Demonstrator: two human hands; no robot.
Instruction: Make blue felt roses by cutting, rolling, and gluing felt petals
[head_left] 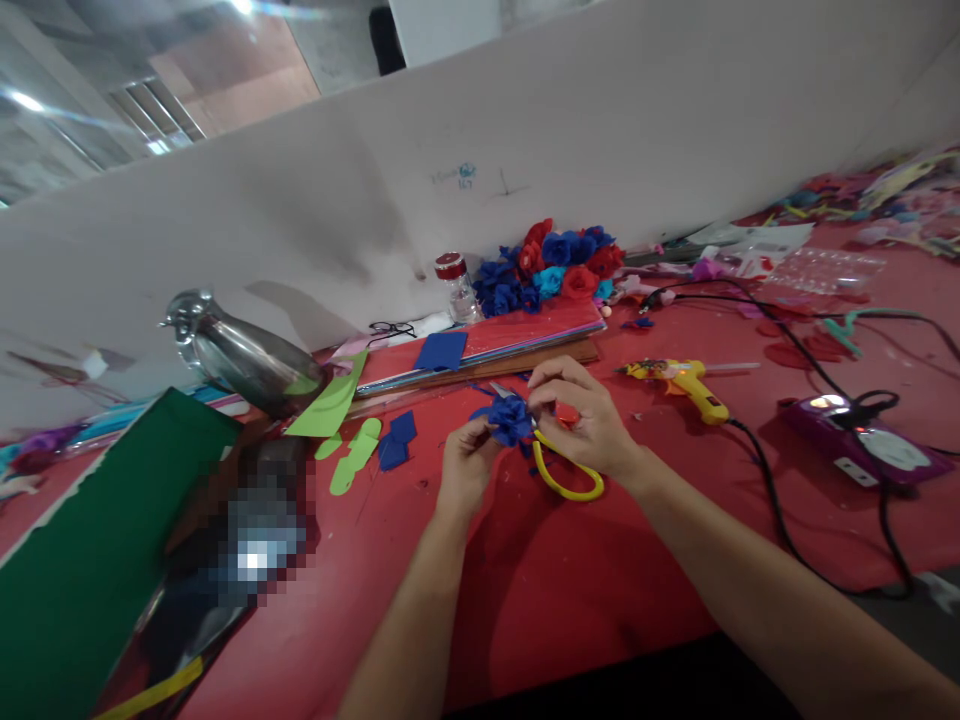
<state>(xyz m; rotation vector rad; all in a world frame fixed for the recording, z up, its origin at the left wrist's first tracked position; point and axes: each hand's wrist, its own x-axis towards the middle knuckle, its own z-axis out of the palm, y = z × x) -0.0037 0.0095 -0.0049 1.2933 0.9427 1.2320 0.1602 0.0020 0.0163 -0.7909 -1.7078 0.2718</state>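
Landmark: the stack of coloured sheets (525,335), lying along the foot of the white partition (600,150). The partition bounds the red tabletop (585,590) on the stack's far side; the table's front edge runs on its near side, below the forearms. Bare red surface shows between stack and front edge, widest under the wrists. To the stack's right, the glue gun (686,385) and its cord border that stretch; to its left, the metal jug (247,350).

Blue paper flower (510,420): on the near side of the stack, between the two hands, at the left hand's fingertips. Yellow-handled scissors (574,490) lie nearer the front edge than the stack, partly under the right hand.

Left hand (466,460): thumb and fingers pinching the flower's side, forearm angled up from the front edge. Right hand (589,415): fingers curled, thumb and forefinger tips drawn together at the flower's other side; whether they grip it, cannot tell. Right forearm slants in from the lower right.
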